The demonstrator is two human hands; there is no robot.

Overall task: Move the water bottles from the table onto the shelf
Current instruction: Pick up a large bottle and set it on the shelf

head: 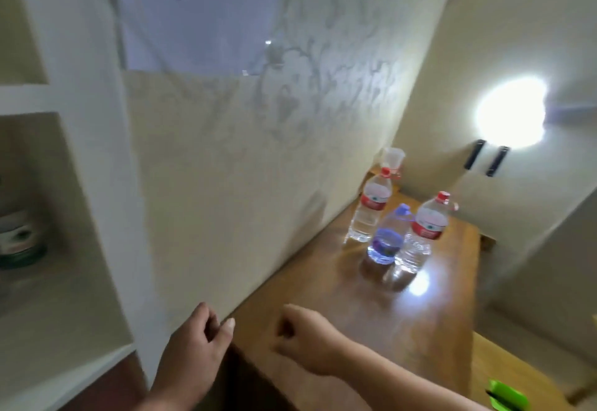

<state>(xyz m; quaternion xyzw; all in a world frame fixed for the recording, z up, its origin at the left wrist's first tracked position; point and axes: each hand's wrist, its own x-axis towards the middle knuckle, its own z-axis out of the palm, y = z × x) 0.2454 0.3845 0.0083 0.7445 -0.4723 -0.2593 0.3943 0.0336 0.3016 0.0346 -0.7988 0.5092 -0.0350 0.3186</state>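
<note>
Three water bottles stand upright together on the far part of the wooden table [420, 320]: a red-capped bottle [370, 207] by the wall, a second red-capped bottle [423, 233] to its right, and a shorter blue-capped bottle [387, 236] in front between them. The white wall shelf [64, 284] is at the left, with a green and white container [17, 236] in its lower niche. My left hand [197, 342] and my right hand [303, 342] hover near the table's near corner, fingers loosely curled and holding nothing, well short of the bottles.
A clear plastic cup [393, 160] stands behind the bottles at the table's far end. A bright lamp glare [510, 116] sits on the right wall. A green object [504, 396] lies at the bottom right. The textured wall runs along the table's left edge.
</note>
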